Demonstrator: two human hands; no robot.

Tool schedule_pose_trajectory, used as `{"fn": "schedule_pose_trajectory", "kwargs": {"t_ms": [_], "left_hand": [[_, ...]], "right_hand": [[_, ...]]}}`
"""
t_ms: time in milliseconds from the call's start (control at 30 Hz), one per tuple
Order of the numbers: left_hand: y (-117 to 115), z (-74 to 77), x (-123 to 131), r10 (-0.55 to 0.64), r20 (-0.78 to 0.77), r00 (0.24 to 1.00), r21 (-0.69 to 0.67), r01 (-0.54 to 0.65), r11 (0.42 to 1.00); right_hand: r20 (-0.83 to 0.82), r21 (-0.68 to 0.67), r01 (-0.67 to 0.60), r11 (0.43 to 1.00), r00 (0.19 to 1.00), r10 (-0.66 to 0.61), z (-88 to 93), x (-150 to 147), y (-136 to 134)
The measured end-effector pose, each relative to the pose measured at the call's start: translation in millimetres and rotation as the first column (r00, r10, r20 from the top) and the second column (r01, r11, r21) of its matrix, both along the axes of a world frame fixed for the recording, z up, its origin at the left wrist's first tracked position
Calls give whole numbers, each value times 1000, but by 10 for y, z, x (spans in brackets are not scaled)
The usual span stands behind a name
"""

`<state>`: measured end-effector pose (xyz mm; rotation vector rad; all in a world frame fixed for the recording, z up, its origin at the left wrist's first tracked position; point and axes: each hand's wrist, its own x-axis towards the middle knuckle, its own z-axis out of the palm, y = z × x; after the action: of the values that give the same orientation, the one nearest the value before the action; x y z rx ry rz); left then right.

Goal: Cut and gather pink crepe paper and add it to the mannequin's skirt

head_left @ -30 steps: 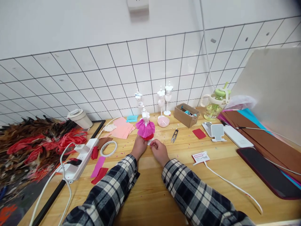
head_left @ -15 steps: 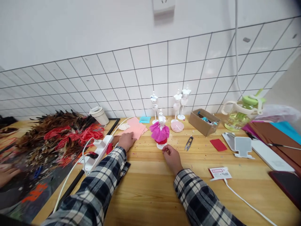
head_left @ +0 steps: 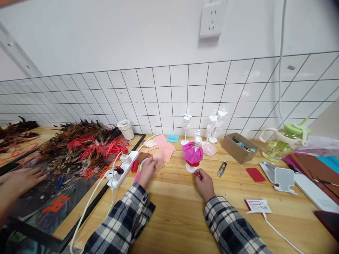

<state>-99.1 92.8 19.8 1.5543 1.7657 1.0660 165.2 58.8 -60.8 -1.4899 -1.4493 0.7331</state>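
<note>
A small white dress form (head_left: 197, 139) stands upright on the table, wearing a magenta ruffled skirt (head_left: 192, 152) with red under it. My right hand (head_left: 203, 181) is closed, its fingertips at the edge of the form's round white base (head_left: 191, 168). To the left, my left hand (head_left: 147, 171) pinches a pale pink crepe paper piece (head_left: 159, 157), which is blurred and partly raised. Beneath and behind it lie more salmon pink sheets (head_left: 167, 148). A magenta scrap (head_left: 137, 177) shows beside my left wrist.
Behind stand several bare white dress forms (head_left: 186, 123), a pink dish (head_left: 210, 149) and a cardboard box (head_left: 238, 150). Thread snips (head_left: 221, 169) and a red square (head_left: 255, 174) lie right. Left are a power strip (head_left: 123, 169), feathers (head_left: 79, 141) and another person's hand (head_left: 23, 180).
My left hand has drawn back slightly from the pink sheets with a piece between its fingers. My right hand stays at the base. The view has shifted left and upward.
</note>
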Motion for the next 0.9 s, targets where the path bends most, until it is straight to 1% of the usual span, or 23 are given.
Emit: {"fn": "schedule_pose_trajectory", "kwargs": {"t_ms": [33,67,100,133,167,200,233,267,300,333,367,400,433,467,500,567,667,733,800,900], "left_hand": [[-153,-29,19,-12,74,997,-4,12,1000],[-311,-64,31,-29,183,983,-19,33,999],[-470,-104,31,-31,431,902,-51,59,997],[-626,-148,19,-17,592,806,-96,91,991],[-776,-195,-6,4,663,749,-131,111,985],[-917,-243,-43,23,681,732,-159,118,980],[-1047,-293,-89,29,665,746,-154,99,983],[-1161,-343,-140,21,611,791,-115,62,991],[-1257,-389,-190,-25,503,864,-77,73,994],[-1335,-429,-237,-79,333,940,-62,106,992],[-1393,-462,-276,-144,136,980,-59,153,987],[-1433,-486,-305,-195,-31,980,-62,193,979],[-1455,-502,-324,-224,-153,962,-69,216,974],[-1463,-509,-334,-237,-232,943,-77,225,971],[-1460,-511,-338,-236,-272,933,-85,220,972],[-1437,-509,-336,-211,-286,935,-97,191,977],[-1407,-516,-334,-194,-267,944,-106,172,979],[-1402,-531,-337,-187,-263,946,-108,164,981],[-1402,-547,-341,-180,-255,950,-111,156,981],[-1400,-560,-343,-178,-243,954,-113,154,982]], "right_hand": [[14,5,9,1000,1000,-9,2,6,-18],[39,22,21,1000,999,-22,10,9,-48],[80,58,29,998,996,-33,24,7,-89],[135,114,19,993,990,-35,45,-3,-140],[200,177,-17,984,980,-19,75,-27,-197],[268,236,-80,968,963,15,114,-66,-254],[332,278,-163,947,941,64,163,-124,-304],[387,296,-252,922,914,126,220,-202,-338],[426,293,-332,897,885,189,284,-297,-348],[450,280,-395,875,859,244,352,-409,-328],[465,262,-436,861,838,283,422,-531,-276],[474,245,-450,859,828,299,489,-658,-192],[483,225,-448,865,823,300,549,-786,-79],[499,189,-442,877,812,302,598,-910,56],[519,144,-420,896,803,293,633,-1024,202],[585,35,-342,939,769,258,660,-1216,496],[624,-15,-270,963,750,220,612,-1401,827],[638,-30,-246,969,742,208,565,-1466,940],[646,-34,-218,975,740,188,548,-1496,977],[644,-1,-169,986,754,130,618,-1489,927]]}}
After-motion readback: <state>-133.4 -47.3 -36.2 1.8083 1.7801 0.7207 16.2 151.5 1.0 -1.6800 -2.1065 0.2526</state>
